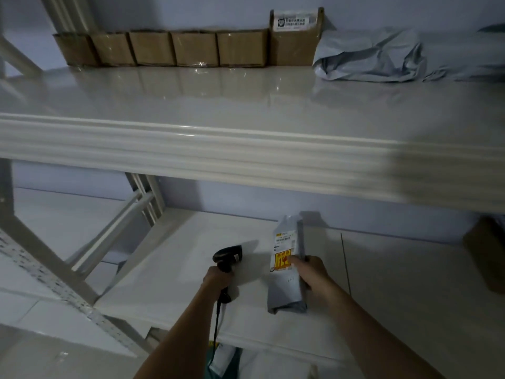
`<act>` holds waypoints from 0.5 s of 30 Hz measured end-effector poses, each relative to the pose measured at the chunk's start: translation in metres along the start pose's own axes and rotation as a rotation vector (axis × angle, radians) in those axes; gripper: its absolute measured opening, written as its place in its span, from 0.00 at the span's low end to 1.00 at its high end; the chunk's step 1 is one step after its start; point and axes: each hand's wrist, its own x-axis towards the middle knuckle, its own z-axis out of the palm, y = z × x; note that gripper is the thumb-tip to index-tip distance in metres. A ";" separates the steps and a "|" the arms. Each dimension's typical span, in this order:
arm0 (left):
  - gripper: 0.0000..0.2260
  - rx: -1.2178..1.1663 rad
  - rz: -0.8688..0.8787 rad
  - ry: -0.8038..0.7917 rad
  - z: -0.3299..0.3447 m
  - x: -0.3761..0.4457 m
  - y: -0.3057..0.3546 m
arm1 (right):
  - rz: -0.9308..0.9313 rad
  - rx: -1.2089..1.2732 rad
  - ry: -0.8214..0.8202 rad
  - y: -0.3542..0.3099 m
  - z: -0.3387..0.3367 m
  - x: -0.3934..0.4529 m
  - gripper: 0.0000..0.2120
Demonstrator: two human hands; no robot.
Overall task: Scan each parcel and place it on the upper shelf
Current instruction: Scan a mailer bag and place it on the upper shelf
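My right hand (310, 270) grips a grey mailer parcel (287, 294) by its right edge, label side up, over the lower shelf (177, 283). The parcel carries a white label and a yellow-red sticker. A black barcode scanner (228, 255) is held by its handle in my left hand (218, 279), its head just left of the parcel, its cable hanging down. The upper shelf (218, 105) holds a row of several brown cardboard boxes (164, 47) against the wall, a taller labelled box (296, 36) and a crumpled grey mailer bag (369, 57).
The upper shelf's thick white front edge (218, 149) juts out above my hands. A diagonal metal brace (54, 269) of the rack runs at the left. A brown box (486, 253) sits at the right of the lower shelf. More packages (224, 359) lie below.
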 end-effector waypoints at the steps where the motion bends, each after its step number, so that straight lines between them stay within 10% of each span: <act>1: 0.21 0.015 0.000 0.005 0.000 0.003 -0.003 | 0.013 -0.008 0.018 0.003 0.001 0.001 0.18; 15: 0.06 -0.324 0.268 -0.234 -0.008 -0.022 0.030 | -0.019 0.074 0.123 -0.007 -0.003 -0.016 0.16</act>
